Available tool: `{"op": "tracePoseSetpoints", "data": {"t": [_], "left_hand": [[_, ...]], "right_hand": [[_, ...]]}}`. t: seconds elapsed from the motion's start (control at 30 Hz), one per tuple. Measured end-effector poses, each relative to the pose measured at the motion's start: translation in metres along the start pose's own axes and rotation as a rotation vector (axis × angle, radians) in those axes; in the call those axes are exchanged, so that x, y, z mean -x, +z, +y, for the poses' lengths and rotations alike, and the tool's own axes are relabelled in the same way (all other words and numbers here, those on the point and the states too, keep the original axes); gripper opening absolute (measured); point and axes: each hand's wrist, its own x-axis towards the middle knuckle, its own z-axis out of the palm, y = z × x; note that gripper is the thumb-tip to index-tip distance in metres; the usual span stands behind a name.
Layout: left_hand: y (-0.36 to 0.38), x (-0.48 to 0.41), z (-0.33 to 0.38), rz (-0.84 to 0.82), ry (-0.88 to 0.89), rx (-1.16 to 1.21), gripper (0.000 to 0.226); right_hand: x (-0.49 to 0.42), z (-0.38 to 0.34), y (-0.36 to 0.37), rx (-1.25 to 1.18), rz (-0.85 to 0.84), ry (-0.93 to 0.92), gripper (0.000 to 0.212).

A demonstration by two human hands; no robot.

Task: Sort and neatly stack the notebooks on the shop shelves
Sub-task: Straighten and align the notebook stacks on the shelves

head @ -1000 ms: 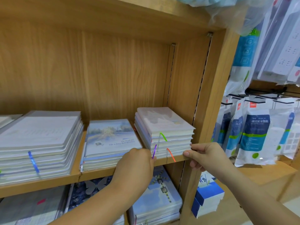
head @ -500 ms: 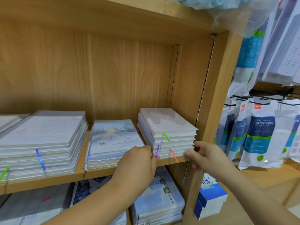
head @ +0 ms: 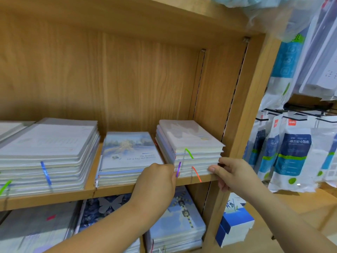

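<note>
Little has moved: the right hand (head: 235, 178) has crept slightly further onto the small notebook stack (head: 189, 141), thumb and forefinger pinching its front right corner. That stack sits at the right end of the wooden shelf (head: 113, 190). The left hand (head: 156, 181) curls against its front left corner, fingertips hidden, so I cannot tell its grip. Left of the stack lies a snowy-cover pile (head: 127, 154), further left a grey pile (head: 49, 148); below it, more notebooks (head: 175, 221)

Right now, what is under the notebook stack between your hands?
The notebook stack rests on the wooden shelf board; blue-covered notebooks lie one shelf down. The board beneath the stack is covered.
</note>
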Motion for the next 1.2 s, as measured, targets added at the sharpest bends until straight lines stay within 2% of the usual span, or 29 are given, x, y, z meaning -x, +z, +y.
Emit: {"op": "tracePoseSetpoints", "data": {"t": [0.13,0.23,0.33,0.63,0.77,0.87,0.97,1.2], "left_hand": [[-0.009,0.001,0.002,-0.054,-0.023,0.035,0.029],[-0.020,-0.007,0.008,-0.033,-0.025,0.062,0.034],[-0.024,-0.014,0.016,-0.035,0.000,-0.012,0.028],[-0.027,-0.014,0.017,-0.083,-0.007,-0.008,0.020],[-0.050,-0.020,0.018,-0.059,0.019,-0.010,0.034],[-0.058,-0.026,0.022,-0.059,0.064,-0.098,0.039],[-0.058,-0.029,0.023,-0.071,0.059,-0.120,0.041],[-0.046,-0.033,0.017,-0.061,0.094,-0.110,0.030]], "right_hand": [[0.001,-0.003,-0.002,0.049,-0.038,0.015,0.027],[0.000,-0.009,-0.004,0.023,-0.037,0.026,0.034],[-0.003,-0.016,-0.007,0.030,-0.039,0.020,0.030],[-0.002,-0.015,-0.010,0.034,-0.038,0.022,0.027],[-0.008,-0.020,-0.020,0.096,0.004,-0.025,0.027],[-0.014,-0.025,-0.021,0.103,-0.021,-0.037,0.021],[-0.017,-0.027,-0.022,0.095,-0.013,-0.025,0.023],[-0.016,-0.030,-0.022,0.041,0.015,-0.025,0.019]]}}
